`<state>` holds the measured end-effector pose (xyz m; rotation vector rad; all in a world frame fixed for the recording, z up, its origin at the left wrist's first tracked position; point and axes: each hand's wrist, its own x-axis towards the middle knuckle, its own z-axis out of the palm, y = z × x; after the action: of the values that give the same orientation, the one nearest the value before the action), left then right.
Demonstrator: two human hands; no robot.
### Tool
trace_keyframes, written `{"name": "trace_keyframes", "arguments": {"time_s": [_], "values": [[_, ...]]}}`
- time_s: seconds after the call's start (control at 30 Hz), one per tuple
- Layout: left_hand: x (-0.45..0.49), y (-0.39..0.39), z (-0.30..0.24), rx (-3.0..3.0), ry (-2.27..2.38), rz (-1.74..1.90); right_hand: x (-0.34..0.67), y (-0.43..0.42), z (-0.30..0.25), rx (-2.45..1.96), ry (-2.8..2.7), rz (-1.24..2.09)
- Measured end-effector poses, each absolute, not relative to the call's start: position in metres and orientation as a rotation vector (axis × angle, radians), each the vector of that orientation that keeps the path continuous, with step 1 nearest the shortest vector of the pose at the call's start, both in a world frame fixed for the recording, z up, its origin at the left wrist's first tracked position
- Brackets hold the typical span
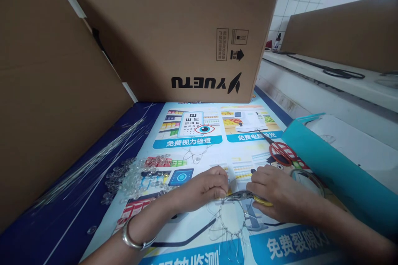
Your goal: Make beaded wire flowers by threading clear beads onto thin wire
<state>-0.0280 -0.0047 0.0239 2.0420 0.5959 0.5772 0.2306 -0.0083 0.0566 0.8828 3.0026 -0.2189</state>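
My right hand (pixel 272 190) is closed round the yellow handles of a pair of pliers (pixel 241 196). The jaws point left and meet the top of a wire ring with thin wire loops (pixel 232 232) about it. My left hand (pixel 214 184) is closed in a pinch at that same spot, at the top of the wire ring; the fingers hide the exact grip. Below both hands the ring and its loose wire ends lie over the printed sheet. Clear beads (pixel 133 178) lie in a heap left of my left hand.
Scissors with red handles (pixel 281 153) and a wire coil (pixel 320 182) lie beyond my right hand, beside a teal sheet with a rolled edge (pixel 336 169). A bundle of straight wires (pixel 99 159) rests at left. Behind stands a cardboard panel (pixel 174 33). A small bent wire shape (pixel 194 156) lies ahead.
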Motion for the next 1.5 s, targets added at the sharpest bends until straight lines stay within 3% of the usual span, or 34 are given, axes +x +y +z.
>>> {"name": "trace_keyframes", "arguments": {"time_s": [0.6,1.23,1.5], "values": [[-0.028,-0.004,0.018,2.075,0.554,0.568,0.231,0.003,0.045,0.848,3.004,-0.47],[-0.027,-0.005,0.016,2.113,0.568,0.558,0.223,-0.007,0.053,0.858,2.9,-0.232],[-0.028,-0.006,0.023,2.115,0.643,0.524,0.225,-0.009,0.052,0.887,2.911,-0.318]]}}
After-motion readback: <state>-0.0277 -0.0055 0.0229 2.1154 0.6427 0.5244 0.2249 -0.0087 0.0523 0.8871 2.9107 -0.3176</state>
